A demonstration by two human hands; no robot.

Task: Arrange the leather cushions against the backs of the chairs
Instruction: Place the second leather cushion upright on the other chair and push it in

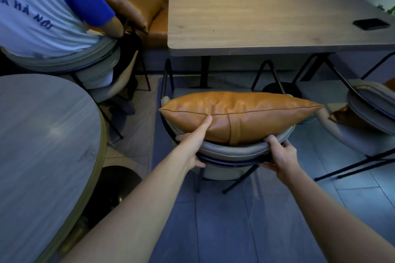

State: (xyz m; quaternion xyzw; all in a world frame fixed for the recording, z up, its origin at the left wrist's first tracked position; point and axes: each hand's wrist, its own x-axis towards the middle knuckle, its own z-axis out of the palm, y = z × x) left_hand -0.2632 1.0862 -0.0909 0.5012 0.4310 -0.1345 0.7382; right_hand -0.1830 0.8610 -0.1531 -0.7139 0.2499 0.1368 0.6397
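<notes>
A tan leather cushion (239, 113) stands on edge inside the curved grey backrest of the chair (233, 151) right in front of me, leaning against that back. My left hand (195, 140) grips the backrest's left side, thumb pressed up against the cushion's lower seam. My right hand (282, 156) grips the backrest's right side, thumb on the padded rim just under the cushion. A second tan cushion (342, 114) lies on the seat of the chair (372, 109) at the right, mostly hidden by that chair's back. Another cushion (132, 4) rests on the bench at the far left.
A rectangular wooden table (267, 21) stands beyond the chair, with a black phone (370, 24) on it. A round table (42, 145) fills the left foreground. A person in a white and blue shirt (42, 10) sits on a chair at the upper left. Tiled floor lies below.
</notes>
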